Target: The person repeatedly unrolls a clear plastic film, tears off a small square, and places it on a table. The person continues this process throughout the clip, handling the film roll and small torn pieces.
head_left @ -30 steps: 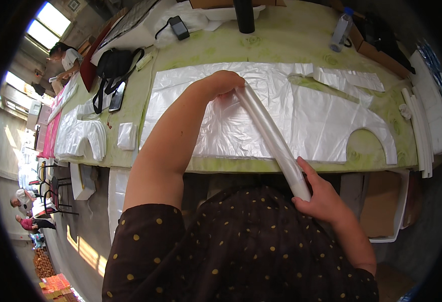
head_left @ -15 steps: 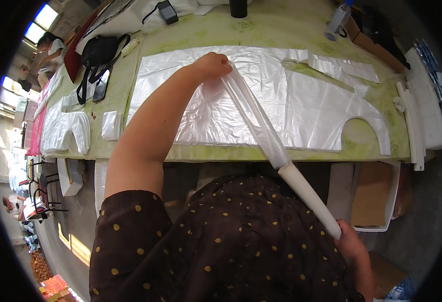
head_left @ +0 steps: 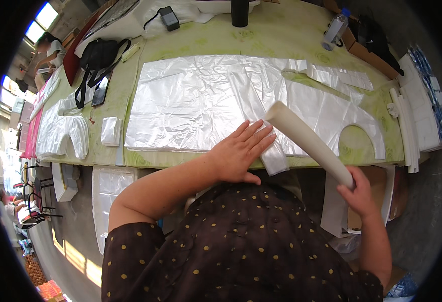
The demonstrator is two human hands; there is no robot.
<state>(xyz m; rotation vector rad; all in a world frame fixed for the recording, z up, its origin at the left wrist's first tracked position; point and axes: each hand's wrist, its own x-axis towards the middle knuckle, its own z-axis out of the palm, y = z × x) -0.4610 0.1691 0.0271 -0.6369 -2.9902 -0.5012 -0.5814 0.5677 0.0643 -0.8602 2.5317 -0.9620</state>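
A white tube (head_left: 311, 143) slants up over the table's near edge, its far end level with the plastic sheets. My right hand (head_left: 356, 190) is wrapped round its lower end. With fingers stretched out, my left hand (head_left: 243, 151) is flat at the near edge, its fingertips by a folded clear plastic strip (head_left: 246, 95). That strip lies slantwise on a stack of clear plastic aprons (head_left: 186, 103), and its near end hangs past the table edge. Strap-like arms and a curved cut-out shape the aprons' right side.
On the green patterned table (head_left: 206, 38) are a black bag (head_left: 99, 54), a phone (head_left: 100, 90), a small folded plastic packet (head_left: 111, 132), a black cup (head_left: 239, 13) and a bottle (head_left: 336, 31). White rolls (head_left: 406, 131) lie at right. Another person (head_left: 52, 53) works far left.
My left hand has let go of the strip's far end and come toward me, opening. The tube has come off the strip and moved up, still in my right hand. The strip now lies down.
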